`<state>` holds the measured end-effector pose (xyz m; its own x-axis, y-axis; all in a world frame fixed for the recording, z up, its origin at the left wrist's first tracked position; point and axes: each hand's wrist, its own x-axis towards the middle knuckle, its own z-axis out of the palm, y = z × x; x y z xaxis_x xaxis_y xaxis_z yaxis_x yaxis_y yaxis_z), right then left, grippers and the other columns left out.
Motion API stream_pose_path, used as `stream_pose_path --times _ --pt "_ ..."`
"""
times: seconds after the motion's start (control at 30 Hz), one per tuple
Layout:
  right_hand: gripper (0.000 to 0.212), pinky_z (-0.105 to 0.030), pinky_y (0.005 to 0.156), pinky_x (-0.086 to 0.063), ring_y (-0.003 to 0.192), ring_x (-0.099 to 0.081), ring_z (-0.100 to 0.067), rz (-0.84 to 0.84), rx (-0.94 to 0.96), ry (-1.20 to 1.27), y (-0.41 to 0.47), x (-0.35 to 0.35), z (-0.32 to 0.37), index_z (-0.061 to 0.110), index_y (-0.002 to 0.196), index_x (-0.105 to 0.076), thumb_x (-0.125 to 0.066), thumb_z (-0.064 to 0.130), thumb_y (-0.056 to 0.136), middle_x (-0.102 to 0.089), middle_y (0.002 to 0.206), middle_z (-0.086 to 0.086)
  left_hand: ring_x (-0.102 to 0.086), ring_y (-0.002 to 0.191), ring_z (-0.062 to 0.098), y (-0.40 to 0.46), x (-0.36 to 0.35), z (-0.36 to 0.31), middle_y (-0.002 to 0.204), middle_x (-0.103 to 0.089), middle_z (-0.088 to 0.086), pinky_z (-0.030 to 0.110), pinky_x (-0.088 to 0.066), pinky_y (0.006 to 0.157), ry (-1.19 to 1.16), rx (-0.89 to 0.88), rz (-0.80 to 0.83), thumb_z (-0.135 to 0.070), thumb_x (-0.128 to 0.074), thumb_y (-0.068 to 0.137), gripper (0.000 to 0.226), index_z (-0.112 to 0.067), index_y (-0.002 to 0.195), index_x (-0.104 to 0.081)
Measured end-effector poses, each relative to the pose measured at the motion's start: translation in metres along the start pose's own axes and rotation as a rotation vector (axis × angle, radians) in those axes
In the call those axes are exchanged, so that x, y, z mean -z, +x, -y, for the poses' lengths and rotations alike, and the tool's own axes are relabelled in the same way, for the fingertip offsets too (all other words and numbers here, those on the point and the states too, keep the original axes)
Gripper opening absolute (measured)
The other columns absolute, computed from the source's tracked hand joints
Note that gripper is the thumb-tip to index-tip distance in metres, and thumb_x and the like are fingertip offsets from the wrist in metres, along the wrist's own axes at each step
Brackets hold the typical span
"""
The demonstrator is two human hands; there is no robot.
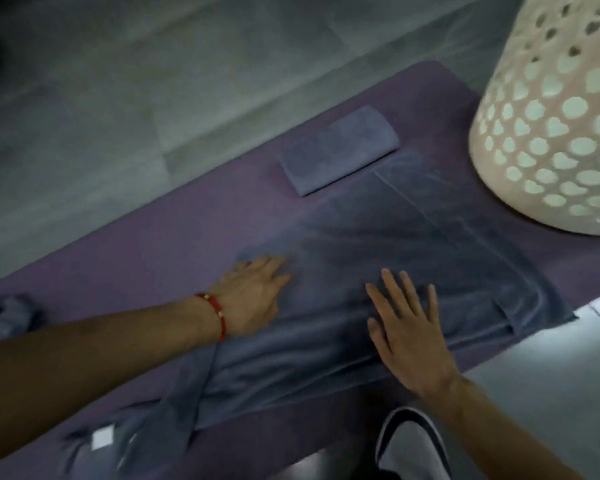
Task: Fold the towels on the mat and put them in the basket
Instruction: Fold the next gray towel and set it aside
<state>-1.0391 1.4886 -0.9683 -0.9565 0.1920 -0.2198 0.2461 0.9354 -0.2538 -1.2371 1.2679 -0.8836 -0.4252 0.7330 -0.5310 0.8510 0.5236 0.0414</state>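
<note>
A large blue-grey towel (413, 244) lies spread across the purple mat (187, 230), partly folded over along its near side. My left hand (253, 292), with a red bracelet at the wrist, presses flat on the towel's left part. To its right, my right hand (406, 327) lies flat with straight fingers on the folded near strip. A small folded towel (340, 150) sits on the mat beyond them. The white basket (551, 126), pierced with heart-shaped holes, stands at the mat's far right.
A crumpled towel (7, 317) lies at the left edge of the mat. Another piece of cloth with a white tag (103, 438) lies at the near left. A grey slipper (413, 445) shows at the bottom. Grey tiled floor (118, 98) surrounds the mat.
</note>
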Motion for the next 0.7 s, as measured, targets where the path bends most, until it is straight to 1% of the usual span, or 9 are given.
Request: stream_pose_path --times 0.13,0.2,0.27,0.33,0.37,0.43,0.5,0.6,0.7 --pt "0.056 -0.067 0.106 -0.037 0.14 -0.044 -0.036 0.12 0.326 -0.053 0.027 0.014 0.076 0.02 0.144 -0.045 -0.036 0.043 0.094 -0.039 0.156 -0.014 -0.068 0.1 0.023 -0.168 -0.044 0.053 0.12 -0.067 0.006 0.029 -0.058 0.078 -0.089 0.306 0.101 -0.054 -0.05 0.069 0.068 -0.017 0.125 -0.065" --pt "0.057 -0.062 0.107 -0.039 0.141 -0.043 -0.033 0.222 0.516 -0.119 0.036 0.039 0.12 0.024 0.149 -0.034 -0.04 0.04 0.095 -0.033 0.159 -0.011 -0.065 0.108 0.026 -0.235 -0.08 0.063 0.122 -0.065 0.008 0.03 -0.054 0.088 -0.163 0.429 0.207 -0.064 -0.037 0.062 0.083 -0.018 0.126 -0.063" --pt "0.057 -0.043 0.119 -0.028 0.148 -0.028 -0.023 0.445 0.675 -0.14 0.036 0.069 0.161 0.029 0.156 -0.024 -0.04 0.038 0.102 -0.019 0.164 -0.001 -0.06 0.116 0.028 -0.281 -0.119 0.059 0.128 -0.061 0.01 0.03 -0.048 0.097 -0.283 0.537 0.232 -0.067 -0.031 0.062 0.089 -0.018 0.13 -0.06" --pt "0.054 -0.033 0.117 -0.028 0.143 -0.034 -0.015 0.613 0.764 -0.149 0.03 0.099 0.196 0.031 0.154 -0.027 -0.041 0.039 0.102 -0.029 0.157 0.006 -0.062 0.117 0.025 -0.306 -0.147 0.046 0.127 -0.063 0.013 0.023 -0.048 0.095 -0.338 0.644 0.117 -0.059 -0.049 0.076 0.072 -0.014 0.131 -0.061" --pt "0.051 -0.032 0.115 -0.031 0.138 -0.038 -0.013 0.653 0.83 -0.162 0.023 0.11 0.211 0.033 0.151 -0.03 -0.042 0.038 0.102 -0.035 0.151 0.008 -0.055 0.127 0.024 -0.313 -0.167 0.039 0.138 -0.055 0.014 0.022 -0.041 0.101 -0.363 0.672 0.117 -0.05 -0.056 0.084 0.068 -0.012 0.141 -0.051" --pt "0.051 -0.032 0.113 -0.033 0.134 -0.041 -0.011 0.669 0.979 -0.222 0.012 0.116 0.235 0.033 0.149 -0.032 -0.044 0.036 0.1 -0.04 0.144 0.01 -0.032 0.144 0.024 -0.317 -0.201 0.028 0.157 -0.032 0.011 0.028 -0.028 0.114 -0.489 0.725 0.27 -0.04 -0.064 0.088 0.082 -0.02 0.156 -0.022" --pt "0.053 -0.033 0.113 -0.034 0.134 -0.042 -0.014 0.651 1.073 -0.274 0.007 0.1 0.257 0.032 0.15 -0.033 -0.044 0.035 0.098 -0.04 0.145 0.008 -0.029 0.144 0.026 -0.314 -0.227 0.02 0.158 -0.026 0.007 0.035 -0.031 0.114 -0.585 0.794 0.238 -0.036 -0.068 0.084 0.091 -0.027 0.157 -0.015" --pt "0.058 -0.04 0.113 -0.035 0.137 -0.041 -0.024 0.588 1.132 -0.313 0.002 0.049 0.295 0.028 0.153 -0.032 -0.049 0.027 0.098 -0.036 0.153 0.001 -0.036 0.14 0.027 -0.31 -0.249 0.009 0.154 -0.03 0.004 0.038 -0.037 0.111 -0.673 0.904 0.116 -0.028 -0.065 0.085 0.079 -0.029 0.153 -0.023" --pt "0.066 -0.044 0.114 -0.032 0.145 -0.032 -0.025 0.544 1.161 -0.369 -0.018 -0.011 0.336 0.028 0.153 -0.034 -0.06 0.021 0.093 -0.027 0.162 -0.001 -0.043 0.133 0.027 -0.315 -0.272 0.008 0.143 -0.041 0.003 0.039 -0.041 0.105 -0.636 0.985 -0.091 -0.024 -0.052 0.092 0.051 -0.026 0.142 -0.043"
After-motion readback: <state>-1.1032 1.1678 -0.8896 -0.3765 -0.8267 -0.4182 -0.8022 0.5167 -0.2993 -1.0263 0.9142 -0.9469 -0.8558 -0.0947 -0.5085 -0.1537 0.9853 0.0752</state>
